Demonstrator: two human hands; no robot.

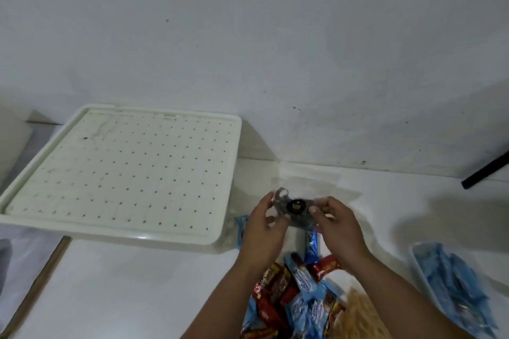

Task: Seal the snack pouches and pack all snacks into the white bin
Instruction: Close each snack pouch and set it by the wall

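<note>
Head view. Both hands hold one small clear snack pouch (296, 208) above the white table (137, 283), its dark round label facing up. The left hand (265, 228) pinches the pouch's left end between thumb and fingers; the right hand (337, 224) pinches the right end likewise, so both grips are narrow and closed on the film. The pouch's long axis runs roughly 9 to 3 o'clock between the two grips (the open or sealed state of its mouth cannot be told; the film is blurred).

The white bin (237, 146) lies at about 10 o'clock from the pouch, near it, its near right corner just beside the left hand. Its perforated white surface shows nothing on it. The left hand is therefore the nearer one for a transfer, which would run leftward and slightly away from the person.

At 6 o'clock from the pouch, a heap of red and blue wrapped snacks (297, 300) waits unpacked. At 4 o'clock, well apart, sits a tray of blue packets (451, 278).
</note>
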